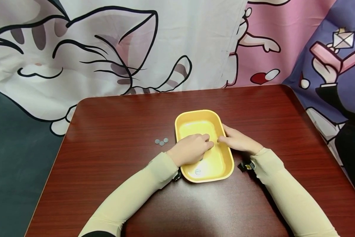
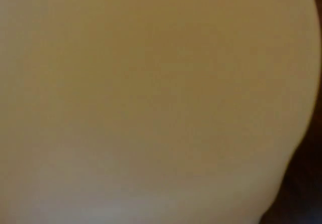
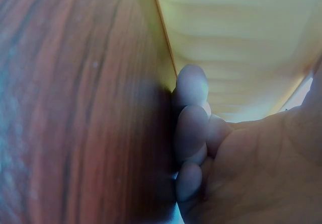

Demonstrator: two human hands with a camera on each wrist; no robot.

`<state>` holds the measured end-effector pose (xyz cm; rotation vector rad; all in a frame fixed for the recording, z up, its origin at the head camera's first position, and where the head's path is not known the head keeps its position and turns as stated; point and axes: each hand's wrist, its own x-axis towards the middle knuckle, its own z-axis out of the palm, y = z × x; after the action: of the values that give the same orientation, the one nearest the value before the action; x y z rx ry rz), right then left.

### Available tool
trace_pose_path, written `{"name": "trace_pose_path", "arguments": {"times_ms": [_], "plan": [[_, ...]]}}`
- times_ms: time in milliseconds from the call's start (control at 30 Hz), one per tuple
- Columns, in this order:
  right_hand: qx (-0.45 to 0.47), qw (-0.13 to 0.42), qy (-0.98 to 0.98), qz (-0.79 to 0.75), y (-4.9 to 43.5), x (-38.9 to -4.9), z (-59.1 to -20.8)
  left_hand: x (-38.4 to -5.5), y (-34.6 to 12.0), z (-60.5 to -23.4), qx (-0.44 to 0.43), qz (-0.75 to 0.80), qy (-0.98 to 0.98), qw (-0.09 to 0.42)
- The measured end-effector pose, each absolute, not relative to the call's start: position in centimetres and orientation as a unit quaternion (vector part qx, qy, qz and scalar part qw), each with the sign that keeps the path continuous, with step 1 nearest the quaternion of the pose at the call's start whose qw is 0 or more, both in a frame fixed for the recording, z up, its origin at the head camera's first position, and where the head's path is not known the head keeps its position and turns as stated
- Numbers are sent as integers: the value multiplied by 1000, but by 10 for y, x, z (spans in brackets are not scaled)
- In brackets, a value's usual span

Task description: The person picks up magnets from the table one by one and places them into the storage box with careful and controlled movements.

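Observation:
A yellow rectangular tray point(image 1: 205, 179) lies on the table. My right hand point(image 1: 239, 140) grips its right wall, thumb over the rim on the inside; in the right wrist view the fingers point(image 3: 191, 133) lie along the tray's outer side, close to the tabletop. My left hand point(image 1: 190, 148) reaches over the left rim into the tray, fingers bent downward. Its fingertips are partly hidden, and whether they pinch anything does not show. A bit of something grey peeks out below that hand. Skin, blurred and very close, fills the left wrist view. Several small grey discs point(image 1: 161, 143), coin-like, lie left of the tray.
A small round mark or disc point(image 1: 198, 171) shows on the tray floor near its front. The dark red wooden table point(image 1: 121, 121) extends around the tray. Behind it hangs a cartoon-printed curtain point(image 1: 195, 39).

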<state>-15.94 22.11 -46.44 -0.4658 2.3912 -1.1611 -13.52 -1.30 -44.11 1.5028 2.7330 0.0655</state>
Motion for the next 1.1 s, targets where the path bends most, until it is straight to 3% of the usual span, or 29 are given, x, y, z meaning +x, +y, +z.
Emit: {"name": "trace_pose_path", "arguments": {"times_ms": [1100], "plan": [[-150,239,849,-447,220,-159,-463,-126,-56,-420,450,84,889,-34]]}}
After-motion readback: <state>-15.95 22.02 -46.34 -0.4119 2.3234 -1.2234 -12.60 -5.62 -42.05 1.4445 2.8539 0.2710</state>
